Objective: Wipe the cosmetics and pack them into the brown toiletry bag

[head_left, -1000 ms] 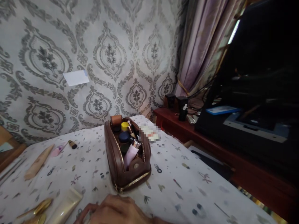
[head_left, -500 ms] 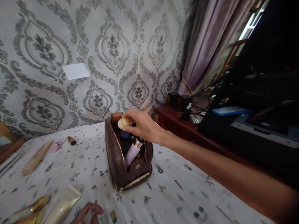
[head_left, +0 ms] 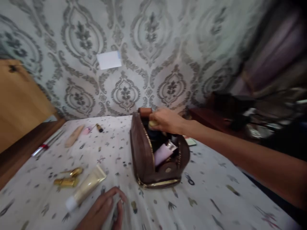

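Note:
A dark brown zippered cosmetic bag (head_left: 140,153) stands unzipped on the patterned sheet. My right hand (head_left: 166,119) reaches into its far end, fingers closed on a small, rounded, pale yellow item (head_left: 153,124); most of it is hidden by the fingers. At the bag's near end leans a lilac bottle (head_left: 163,155) with a shiny silver cap. Other contents are dark and blurred. My left hand (head_left: 103,209) rests low on the sheet, fingers loosely bent and apart, with nothing in them. Just left of it lies a cream-coloured squeeze tube (head_left: 88,185) with a white cap.
Two gold tubes (head_left: 67,182) lie at the left. Farther back are a beige tube (head_left: 74,135), a pink item (head_left: 87,130) and a small gold-and-black tube (head_left: 99,127). Slim sticks (head_left: 45,147) lie along the left edge. A patterned wall (head_left: 153,57) rises behind.
My right hand has lowered the pale yellow item deeper into the bag. The view has swung left, so the bag appears farther right. My left hand stays near the squeeze tube.

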